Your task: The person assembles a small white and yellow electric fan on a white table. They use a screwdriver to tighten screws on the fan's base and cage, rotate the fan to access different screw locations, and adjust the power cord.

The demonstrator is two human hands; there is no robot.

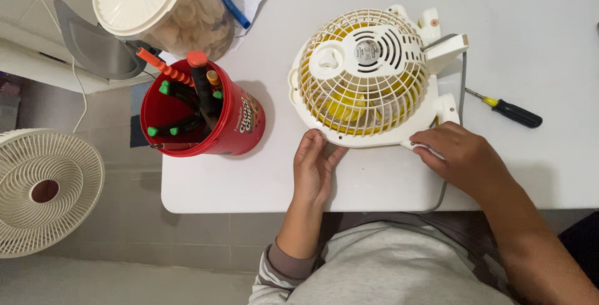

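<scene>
Cream fan (368, 74) with yellow blades inside its grid-patterned cage; red bucket (215, 115) holding orange- and green-handled tools; black-and-yellow screwdriver (508, 110); white table (530, 24).

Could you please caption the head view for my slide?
Both hands, left and right, rest on a cream fan lying face-down on a white table, beside a red tool bucket.
</scene>
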